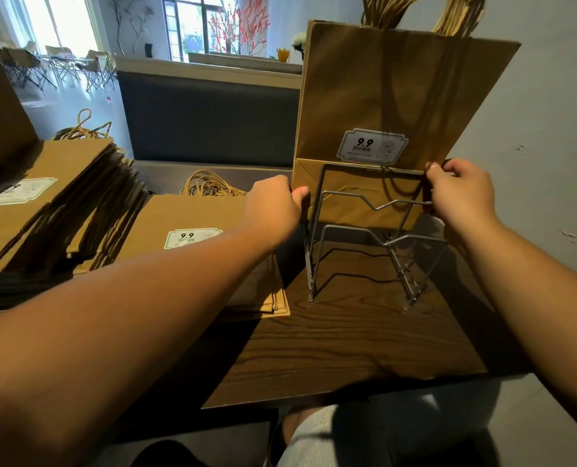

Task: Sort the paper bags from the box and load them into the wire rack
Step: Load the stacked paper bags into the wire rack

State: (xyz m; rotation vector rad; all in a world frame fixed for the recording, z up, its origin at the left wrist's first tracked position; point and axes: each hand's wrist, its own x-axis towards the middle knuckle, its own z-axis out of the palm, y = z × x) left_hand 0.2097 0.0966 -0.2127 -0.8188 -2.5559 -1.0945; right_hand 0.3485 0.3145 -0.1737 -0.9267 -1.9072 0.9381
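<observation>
Sitting at a dark wood table [341, 338] pushed against a pale wall [550, 129], with a grey sofa back [209, 119] beyond and bright windows [193, 25] further off. Leaning at the far left, a cardboard box [1, 116], only partly in view. Lying flat on the left of the table, a fanned stack of bags [61, 203], and just beside it toward the middle a second, lower pile [196, 227] with a "9.9" sticker facing up and twisted paper handles [209, 187] spilling off its far end. Standing upright at the back of the wire rack [364, 237], tilting slightly right, a tall bunch of brown bags [398, 96] with handles up and a "9.9" label [371, 146] on the front. Resting on the table to the right, the rack itself, its nearer slots holding nothing. Gripping the lower left edge of the upright bags, the left hand [273, 207], thumb pressed on the front. Pinching the lower right edge beside the rack's back frame, the right hand [462, 190], fingers curled round it.
</observation>
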